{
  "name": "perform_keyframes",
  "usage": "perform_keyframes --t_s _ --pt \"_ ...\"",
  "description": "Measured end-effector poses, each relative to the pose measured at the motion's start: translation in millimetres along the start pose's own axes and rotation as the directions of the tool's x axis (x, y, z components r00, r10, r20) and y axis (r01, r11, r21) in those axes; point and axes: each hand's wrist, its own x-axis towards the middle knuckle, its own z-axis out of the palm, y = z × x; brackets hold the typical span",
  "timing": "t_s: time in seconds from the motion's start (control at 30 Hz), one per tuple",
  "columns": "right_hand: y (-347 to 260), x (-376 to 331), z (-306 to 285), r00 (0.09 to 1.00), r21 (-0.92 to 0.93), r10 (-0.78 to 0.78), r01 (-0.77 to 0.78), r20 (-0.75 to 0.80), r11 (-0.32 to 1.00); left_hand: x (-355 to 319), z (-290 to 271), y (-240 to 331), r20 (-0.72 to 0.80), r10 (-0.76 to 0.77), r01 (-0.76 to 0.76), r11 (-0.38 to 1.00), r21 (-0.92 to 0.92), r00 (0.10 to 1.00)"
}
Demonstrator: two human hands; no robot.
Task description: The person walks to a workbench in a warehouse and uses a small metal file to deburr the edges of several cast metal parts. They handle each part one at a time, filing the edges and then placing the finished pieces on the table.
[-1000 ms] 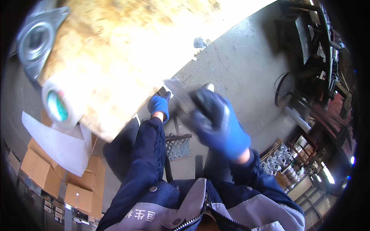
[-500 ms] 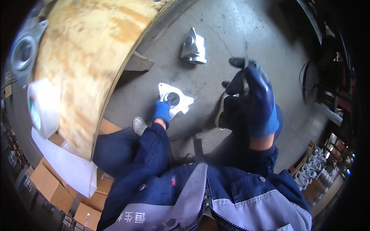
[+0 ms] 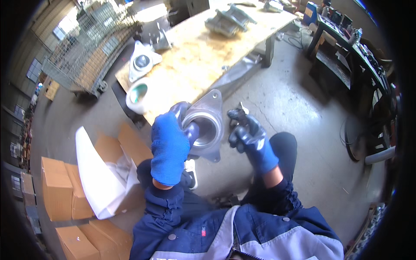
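Note:
My left hand (image 3: 170, 145), in a blue glove with a dark coated palm, grips a grey metal flanged casting (image 3: 215, 123) by its near-left edge. The casting is raised off the floor, its round bore facing up toward me and its pointed corners pierced with holes. To its right, my right hand (image 3: 249, 136) is gloved alike, its fingers curled in. Whatever those fingers hold is too dark and small to name. Another flanged casting (image 3: 141, 62) lies on the wooden table, beside a roll of tape (image 3: 137, 96).
The plywood table (image 3: 186, 60) extends away ahead, with stacked metal parts (image 3: 229, 21) on its far half. Cardboard boxes (image 3: 58, 186) and a white sheet (image 3: 93, 173) are at lower left. A wire cage cart (image 3: 82, 56) stands far left, a dark workbench (image 3: 333, 65) far right.
My left hand has lifted the casting from the floor to in front of me. My right hand has moved left and nearer to it. The view has swung up toward the table.

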Motion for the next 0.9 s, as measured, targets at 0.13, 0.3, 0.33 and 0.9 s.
perform_keyframes --t_s 0.13,0.3,0.33,0.9 --pt "0.7 26.6 53.9 0.994 0.041 -0.104 0.106 -0.044 0.994 38.0 -27.0 -3.2 0.029 0.094 -0.095 0.994 0.058 0.995" --pt "28.0 66.7 81.7 0.980 0.054 -0.100 0.110 -0.172 0.992 99.8 -26.3 -35.0 0.083 0.206 -0.221 0.944 0.245 0.975" --pt "38.8 73.5 84.3 0.970 0.020 -0.136 0.143 -0.203 0.990 113.0 -23.1 -35.2 0.109 0.167 -0.194 0.925 0.326 0.980" --pt "11.9 96.8 86.7 0.972 0.059 0.097 -0.086 -0.215 0.995 67.2 10.2 -54.4 0.097 0.618 -0.427 0.412 0.805 0.780"
